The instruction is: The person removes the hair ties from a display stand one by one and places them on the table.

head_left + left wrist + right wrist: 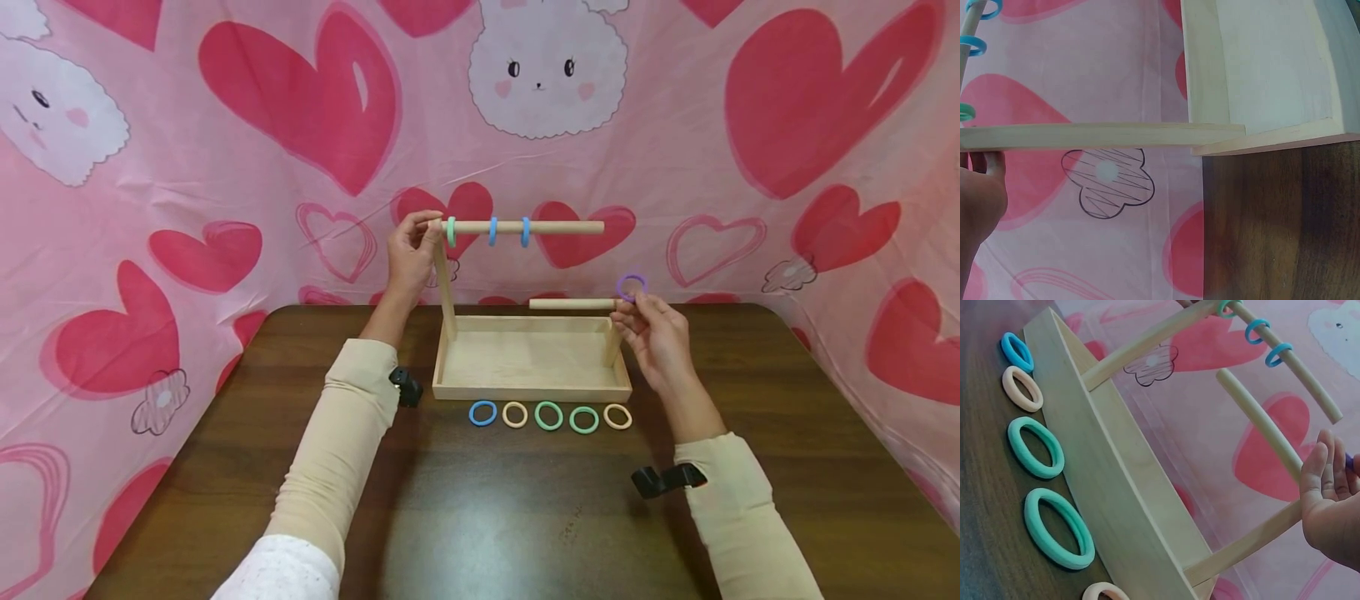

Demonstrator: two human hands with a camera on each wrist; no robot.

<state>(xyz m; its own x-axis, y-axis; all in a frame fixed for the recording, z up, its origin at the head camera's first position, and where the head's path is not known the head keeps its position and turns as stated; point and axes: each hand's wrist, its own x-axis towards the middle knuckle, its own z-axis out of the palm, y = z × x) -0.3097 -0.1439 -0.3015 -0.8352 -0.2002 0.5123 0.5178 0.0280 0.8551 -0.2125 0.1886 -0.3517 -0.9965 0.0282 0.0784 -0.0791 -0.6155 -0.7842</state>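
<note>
Fingers of the right hand [660,337] pinched a purple ring [631,276] beside the lower rod [570,304], at two o'clock from the wooden tray [532,393]. The left hand [411,254] had its fingers clamped on the tall post [446,292], at eleven. Three threaded rings [492,232] hung at twelve; five loose rings [548,427] lay at six.

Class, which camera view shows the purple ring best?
The head view: there the purple ring shows as a nearly whole circle, held at its lower edge by the right hand. The right wrist view catches only a small purple piece at the picture's right edge; the left wrist view shows none of it.
</note>
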